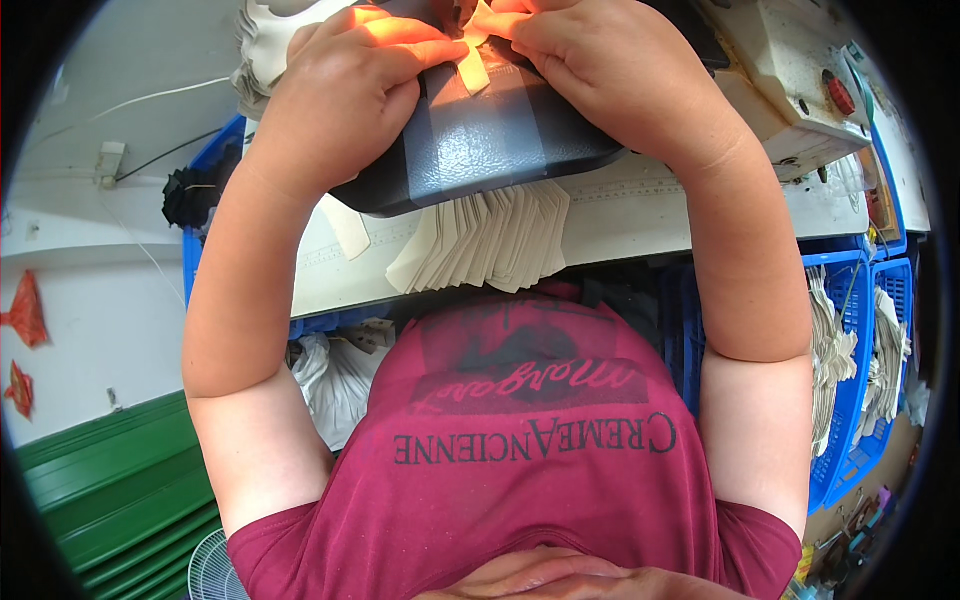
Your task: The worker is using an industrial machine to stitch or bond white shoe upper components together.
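Observation:
Under an orange-lit spot at the top, a narrow cream piece (474, 72) of sheet material lies over a black, glossy padded surface (480, 150). The fingertips of my left hand (365, 85) press together at the left side of this piece. Across from them, my right hand (600, 65) has its fingers bent and closed at the piece's upper right edge. The far end of the piece runs off the picture. In front of the pad, a fanned stack of cream cut pieces (490, 238) lies along the edge of the white table (640, 225).
Right of my right hand stands a cream machine body (795, 75) with a red knob (838, 92). Blue baskets (848, 400) of cut pieces sit at the right. More cream pieces (265, 55) lie beyond my left forearm. A single cream piece (346, 228) lies near the stack.

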The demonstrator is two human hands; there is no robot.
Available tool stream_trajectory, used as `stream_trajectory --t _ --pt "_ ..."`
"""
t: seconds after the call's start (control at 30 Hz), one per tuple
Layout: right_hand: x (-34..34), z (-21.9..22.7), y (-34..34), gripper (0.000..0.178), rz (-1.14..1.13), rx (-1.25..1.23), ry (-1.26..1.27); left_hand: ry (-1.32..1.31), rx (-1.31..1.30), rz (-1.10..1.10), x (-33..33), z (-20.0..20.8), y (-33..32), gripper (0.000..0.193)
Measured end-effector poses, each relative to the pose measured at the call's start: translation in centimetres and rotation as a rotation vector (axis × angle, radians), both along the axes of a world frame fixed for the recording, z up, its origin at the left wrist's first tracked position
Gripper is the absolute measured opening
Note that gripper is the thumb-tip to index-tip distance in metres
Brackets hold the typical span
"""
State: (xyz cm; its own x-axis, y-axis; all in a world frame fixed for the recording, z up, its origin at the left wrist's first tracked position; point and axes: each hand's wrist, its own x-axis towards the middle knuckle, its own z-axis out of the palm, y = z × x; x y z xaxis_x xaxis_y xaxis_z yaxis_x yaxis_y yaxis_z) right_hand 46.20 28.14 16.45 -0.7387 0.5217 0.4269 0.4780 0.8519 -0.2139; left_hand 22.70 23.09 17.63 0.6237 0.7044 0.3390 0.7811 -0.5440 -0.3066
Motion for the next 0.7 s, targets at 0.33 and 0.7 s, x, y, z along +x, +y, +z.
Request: stream_trajectory --t 0.33,0.7 --pt "0.0 0.2 -0.1 0.022 0.018 0.022 -0.002 0.100 -0.067 0.025 -2.6 0.5 1.5 0.036" --pt "-0.2 -0.7 0.1 0.020 -0.013 0.001 0.122 0.089 -0.013 0.010 -0.3 0.9 0.0 0.029"
